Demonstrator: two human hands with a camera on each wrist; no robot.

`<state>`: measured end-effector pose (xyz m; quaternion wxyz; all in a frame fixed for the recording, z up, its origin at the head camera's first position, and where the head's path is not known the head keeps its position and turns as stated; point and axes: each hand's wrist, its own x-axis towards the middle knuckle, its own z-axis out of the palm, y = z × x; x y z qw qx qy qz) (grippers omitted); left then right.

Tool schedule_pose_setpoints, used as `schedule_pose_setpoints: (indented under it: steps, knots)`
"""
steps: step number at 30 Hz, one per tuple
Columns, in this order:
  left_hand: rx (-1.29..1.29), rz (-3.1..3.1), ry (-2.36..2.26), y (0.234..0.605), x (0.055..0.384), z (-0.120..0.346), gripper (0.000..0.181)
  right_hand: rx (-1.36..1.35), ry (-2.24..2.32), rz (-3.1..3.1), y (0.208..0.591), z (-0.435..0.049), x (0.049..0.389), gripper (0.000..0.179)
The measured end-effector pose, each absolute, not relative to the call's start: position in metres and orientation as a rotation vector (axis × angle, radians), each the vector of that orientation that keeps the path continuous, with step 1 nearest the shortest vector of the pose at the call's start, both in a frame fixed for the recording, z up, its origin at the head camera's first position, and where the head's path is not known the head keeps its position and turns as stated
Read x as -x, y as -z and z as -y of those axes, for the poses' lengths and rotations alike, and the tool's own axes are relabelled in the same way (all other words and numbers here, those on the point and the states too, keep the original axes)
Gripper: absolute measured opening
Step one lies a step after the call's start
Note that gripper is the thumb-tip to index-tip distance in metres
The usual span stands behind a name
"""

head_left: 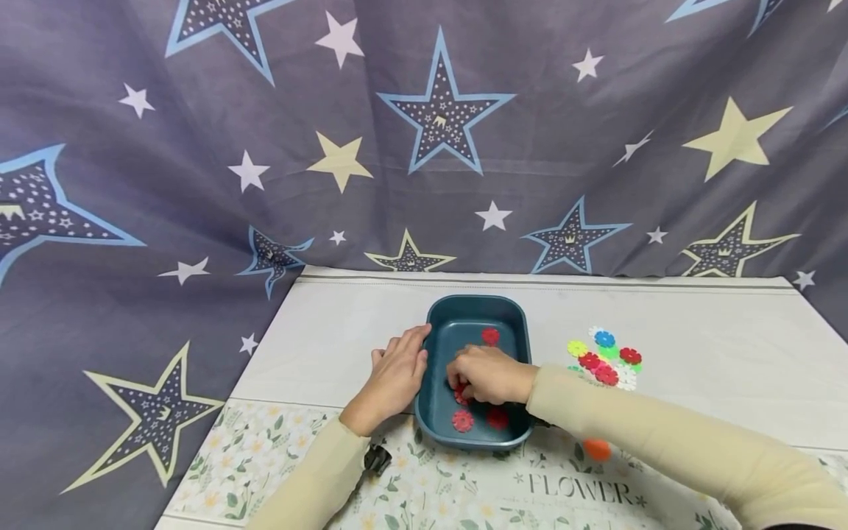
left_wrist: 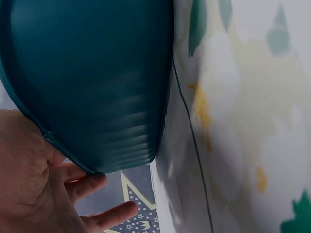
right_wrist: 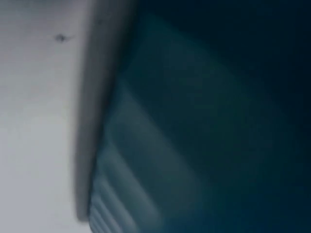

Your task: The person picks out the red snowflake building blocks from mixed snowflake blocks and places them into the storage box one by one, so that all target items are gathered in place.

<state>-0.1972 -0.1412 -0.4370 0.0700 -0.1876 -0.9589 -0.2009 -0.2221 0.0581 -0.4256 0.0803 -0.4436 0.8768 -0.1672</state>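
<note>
A dark teal rectangular bin stands on the table, with several red snowflake-shaped plastic discs on its floor. Along its left wall lies my left hand, fingers extended and fingertips touching the rim. The left wrist view shows that hand against the edge of the bin, some fingers spread past it. My right hand reaches over the right wall into the bin, its curled fingers pinching a red disc, which they partly cover. In the right wrist view only the blurred bin wall shows, no fingers.
Right of the bin lies a loose pile of coloured discs, red, white, blue, green and yellow. An orange disc sits near the right forearm. A flowered cloth covers the table front; a starry curtain hangs behind.
</note>
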Motion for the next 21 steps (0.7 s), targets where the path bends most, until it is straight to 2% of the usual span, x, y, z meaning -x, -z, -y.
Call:
schedule_pose_setpoints:
  steps: [6, 11, 17, 21]
  knots:
    - [0.569, 2.884, 0.591, 0.437, 0.197, 0.141, 0.043, 1.355, 0.538, -2.637, 0.422, -0.064, 0.219, 0.014]
    - [0.564, 2.868, 0.581, 0.437, 0.196, 0.14, 0.042, 1.397, 0.685, -2.672, 0.406, -0.089, 0.213, 0.008]
    - [0.557, 2.864, 0.583, 0.437, 0.196, 0.14, 0.042, 1.397, 0.803, -2.816, 0.387, -0.139, 0.207, 0.02]
    - [0.557, 2.859, 0.596, 0.436, 0.196, 0.139, 0.042, 1.282, 0.8, -2.932, 0.391, -0.177, 0.207, 0.028]
